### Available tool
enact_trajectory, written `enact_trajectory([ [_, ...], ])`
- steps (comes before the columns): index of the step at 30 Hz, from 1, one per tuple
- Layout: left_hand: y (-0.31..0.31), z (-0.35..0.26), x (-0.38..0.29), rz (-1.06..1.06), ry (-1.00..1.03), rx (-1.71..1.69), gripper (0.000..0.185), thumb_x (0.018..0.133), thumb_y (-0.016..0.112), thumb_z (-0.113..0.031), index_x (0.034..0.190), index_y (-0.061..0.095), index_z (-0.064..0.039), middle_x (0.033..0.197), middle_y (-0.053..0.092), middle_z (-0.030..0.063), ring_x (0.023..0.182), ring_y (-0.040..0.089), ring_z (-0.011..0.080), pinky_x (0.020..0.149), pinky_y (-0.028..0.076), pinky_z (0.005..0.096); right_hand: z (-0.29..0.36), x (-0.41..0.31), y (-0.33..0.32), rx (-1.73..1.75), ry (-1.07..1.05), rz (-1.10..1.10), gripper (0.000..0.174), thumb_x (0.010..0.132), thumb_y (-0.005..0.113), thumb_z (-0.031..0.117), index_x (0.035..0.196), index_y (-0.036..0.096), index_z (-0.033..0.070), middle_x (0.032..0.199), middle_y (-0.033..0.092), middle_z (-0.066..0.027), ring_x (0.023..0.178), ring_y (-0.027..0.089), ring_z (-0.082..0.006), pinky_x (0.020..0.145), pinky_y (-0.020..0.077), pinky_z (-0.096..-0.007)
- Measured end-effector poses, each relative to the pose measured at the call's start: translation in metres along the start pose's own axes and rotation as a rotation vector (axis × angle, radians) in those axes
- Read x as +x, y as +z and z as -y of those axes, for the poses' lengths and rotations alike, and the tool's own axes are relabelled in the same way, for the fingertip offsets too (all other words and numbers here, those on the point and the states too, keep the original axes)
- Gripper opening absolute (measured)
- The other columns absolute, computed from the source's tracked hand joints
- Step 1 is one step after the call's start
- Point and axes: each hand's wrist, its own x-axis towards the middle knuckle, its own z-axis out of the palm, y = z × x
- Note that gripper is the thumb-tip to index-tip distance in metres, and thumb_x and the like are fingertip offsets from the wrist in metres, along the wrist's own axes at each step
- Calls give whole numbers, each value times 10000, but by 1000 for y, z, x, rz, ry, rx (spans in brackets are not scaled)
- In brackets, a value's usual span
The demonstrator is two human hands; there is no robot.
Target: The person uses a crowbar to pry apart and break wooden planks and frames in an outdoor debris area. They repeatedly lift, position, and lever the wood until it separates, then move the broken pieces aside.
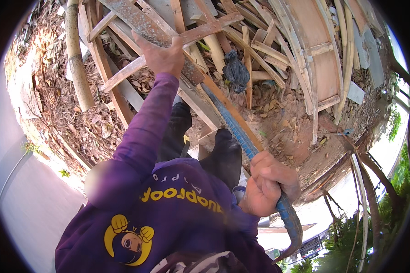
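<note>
My right hand (pixel 271 181) grips a blue ribbed steel pry bar (pixel 237 131) near its hooked end, which curves down past my fist. From there the bar slants up and left, its far tip close against a weathered timber piece (pixel 191 70). Alongside the bar runs a narrow orange-brown wooden strip (pixel 230 107) that reaches my fist; whether I hold it too is unclear. Further up, my left hand (pixel 164 58) lies across a stained wooden board (pixel 143 22), thumb and a finger spread, the other fingers hidden. My dark boots or trouser legs (pixel 227 153) show below the timber.
Scrap battens (pixel 270 61) and a framed plywood panel (pixel 312 51) are piled ahead. A knotted black plastic bag (pixel 237 71) hangs among them. A bamboo pole (pixel 78 65) stands left, over leaf litter. Branches (pixel 369 177) reach in at right, beside a pale wall-like surface (pixel 30 191) at left.
</note>
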Motion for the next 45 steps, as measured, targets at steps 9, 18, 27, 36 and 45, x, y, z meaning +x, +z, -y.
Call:
enact_trajectory([
  [9, -7, -9, 2, 18, -46, 3, 1160, 740, 770, -260, 1577, 51, 98, 1556, 313, 355, 1452, 371, 442, 1223, 299, 395, -4, 0, -1, -140, 0, -63, 229, 885, 467, -24, 1060, 605, -76, 514, 332, 24, 443, 295, -85, 496, 344, -319],
  [18, 18, -22, 6, -5, -26, 8, 1172, 748, 809, -286, 1577, 75, 98, 1574, 304, 327, 1453, 370, 430, 1216, 312, 412, -15, 100, -31, 27, 217, -212, 296, 887, 444, -56, 1132, 610, -74, 539, 361, 27, 455, 327, -72, 521, 382, -280],
  [27, 9, -3, -3, 26, -65, 82, 1197, 762, 809, -304, 1575, 30, 102, 1602, 248, 322, 1487, 315, 425, 1257, 246, 394, 101, 43, -26, -78, -121, -229, 407, 942, 505, 91, 1293, 502, -117, 567, 432, 16, 474, 384, -87, 469, 359, -261],
  [36, -12, -12, -2, 82, -162, -4, 1203, 742, 811, -299, 1557, 44, 143, 1596, 267, 341, 1490, 306, 433, 1250, 244, 379, 209, 74, -52, 171, -103, 159, 339, 987, 383, 14, 1309, 455, -65, 525, 289, 46, 432, 235, -71, 490, 291, -312],
  [45, -5, 17, 3, 32, -73, 61, 1188, 750, 773, -352, 1555, 61, 152, 1576, 278, 380, 1476, 331, 443, 1232, 273, 386, 129, 53, -23, 77, 17, -175, 401, 947, 467, 39, 1338, 442, -45, 501, 296, 40, 426, 208, -75, 507, 265, -304],
])
